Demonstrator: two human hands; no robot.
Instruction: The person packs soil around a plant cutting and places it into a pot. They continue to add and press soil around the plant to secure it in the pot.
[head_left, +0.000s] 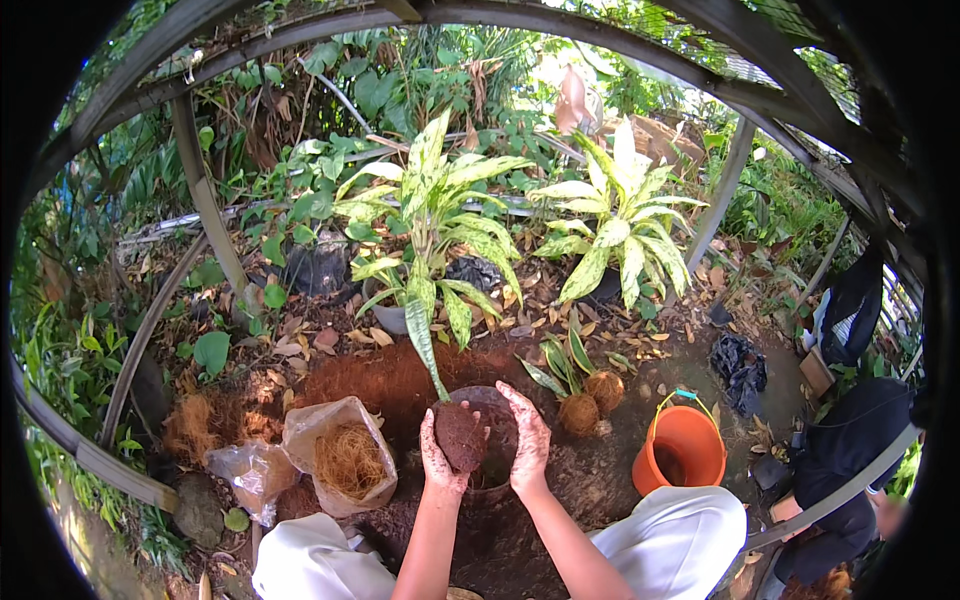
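Observation:
My left hand (442, 457) cups a dark brown ball of soil (460, 435). A single snake plant leaf (424, 349) rises from the top of this root ball and tilts to the left. To the right, my right hand (528, 435) is held apart from the ball, its palm turned inward and its fingers smeared with soil. Both hands are over a round, dark basin (495, 397), partly hidden by them. Beyond my right hand lie two fibre-wrapped balls (579, 415) with variegated snake plant leaves (559, 360).
At left, an open plastic bag (367, 491) holds coconut fibre (349, 459), beside a clear plastic bag (255, 476). An orange bucket (679, 450) stands right, near a crumpled black bag (739, 371). Potted dumb canes (615, 232) are behind. A person in dark clothes (855, 450) bends at far right.

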